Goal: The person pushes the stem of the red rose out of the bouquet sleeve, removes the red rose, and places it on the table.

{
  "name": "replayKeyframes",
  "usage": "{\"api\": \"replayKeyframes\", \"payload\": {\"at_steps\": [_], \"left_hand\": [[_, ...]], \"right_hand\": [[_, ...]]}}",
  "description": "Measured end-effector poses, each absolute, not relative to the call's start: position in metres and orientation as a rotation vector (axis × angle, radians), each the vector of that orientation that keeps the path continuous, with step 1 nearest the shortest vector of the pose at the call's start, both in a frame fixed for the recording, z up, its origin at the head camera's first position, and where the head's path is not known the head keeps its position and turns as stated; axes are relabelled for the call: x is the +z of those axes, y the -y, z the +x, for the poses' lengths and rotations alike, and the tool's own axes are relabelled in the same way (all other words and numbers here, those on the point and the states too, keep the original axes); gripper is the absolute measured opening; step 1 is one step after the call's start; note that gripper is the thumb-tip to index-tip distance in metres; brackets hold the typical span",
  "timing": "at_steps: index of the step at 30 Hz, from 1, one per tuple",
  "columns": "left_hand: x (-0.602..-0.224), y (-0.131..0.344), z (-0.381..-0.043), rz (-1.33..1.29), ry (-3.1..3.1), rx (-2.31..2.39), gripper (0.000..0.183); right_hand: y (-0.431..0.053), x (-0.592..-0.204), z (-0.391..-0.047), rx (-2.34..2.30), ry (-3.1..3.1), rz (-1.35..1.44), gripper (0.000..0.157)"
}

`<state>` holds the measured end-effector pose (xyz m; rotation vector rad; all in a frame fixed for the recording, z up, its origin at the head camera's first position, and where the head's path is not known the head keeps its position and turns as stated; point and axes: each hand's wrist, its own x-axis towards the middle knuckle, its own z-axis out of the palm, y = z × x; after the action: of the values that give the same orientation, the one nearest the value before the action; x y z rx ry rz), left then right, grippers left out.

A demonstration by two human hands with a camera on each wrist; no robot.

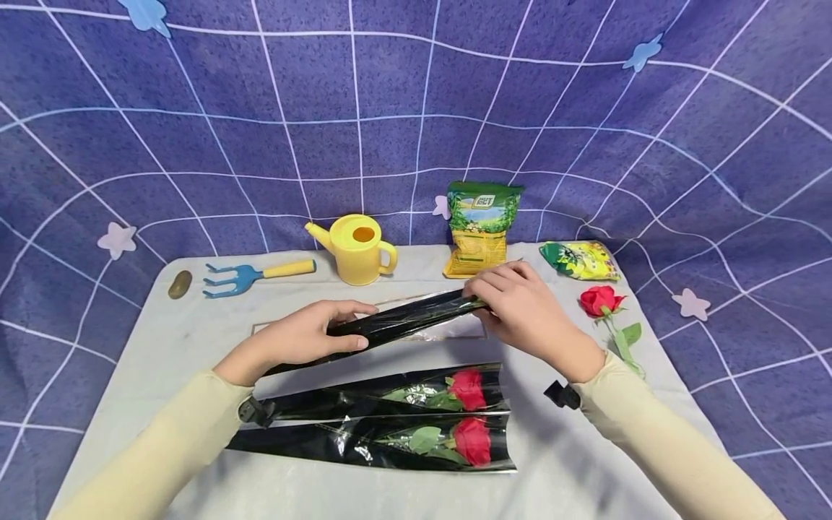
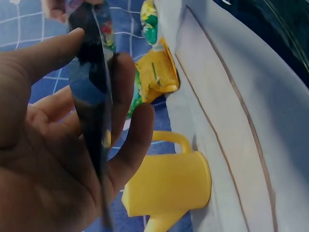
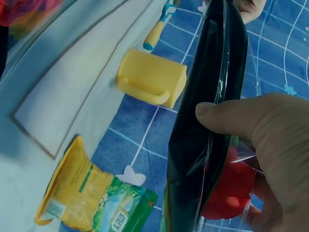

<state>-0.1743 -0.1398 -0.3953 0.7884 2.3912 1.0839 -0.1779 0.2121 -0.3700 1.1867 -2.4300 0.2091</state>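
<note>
Black sleeve (image 1: 409,320) with a red rose (image 3: 231,191), held above the desk (image 1: 565,469) by two hands.
The left hand (image 1: 310,334) has its fingers clamped on the sleeve's lower part; the right hand (image 1: 523,310) pinches it beside the bloom. Two wrapped roses (image 1: 403,420) lie side by side nearer the person; a yellow watering can (image 1: 359,261) and a green-and-yellow bag (image 1: 482,231) stand beyond.

From far off, I can see the right hand (image 3: 277,130) grip a black wrapper (image 3: 195,140) with a red flower (image 3: 231,188).
</note>
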Motion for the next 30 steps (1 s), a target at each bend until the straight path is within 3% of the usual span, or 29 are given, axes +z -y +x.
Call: {"api": "replayKeyframes", "payload": {"at_steps": [10, 13, 17, 20, 24, 30], "left_hand": [[-0.395, 0.134, -0.176, 0.665, -2.332, 1.286, 0.045], [-0.396, 0.133, -0.176, 0.62, -2.375, 1.318, 0.043], [-0.395, 0.132, -0.175, 0.546, -2.421, 1.389, 0.042], [-0.393, 0.129, -0.174, 0.539, -2.432, 1.456, 0.042], [-0.39, 0.121, -0.17, 0.614, -2.4, 1.527, 0.043], [-0.387, 0.109, -0.163, 0.68, -2.327, 1.506, 0.045]], "right_hand": [[-0.219, -0.373, -0.177, 0.275, 2.441, 1.203, 0.056], [-0.216, -0.374, -0.173, 0.442, 2.349, 1.199, 0.049], [-0.201, -0.37, -0.154, 0.985, 2.349, 1.185, 0.029], [-0.192, -0.382, -0.147, 1.582, 2.523, 0.963, 0.025], [-0.187, -0.402, -0.154, 2.313, 2.421, 0.438, 0.037], [-0.181, -0.399, -0.159, 2.747, 1.821, 0.11, 0.039]]}}
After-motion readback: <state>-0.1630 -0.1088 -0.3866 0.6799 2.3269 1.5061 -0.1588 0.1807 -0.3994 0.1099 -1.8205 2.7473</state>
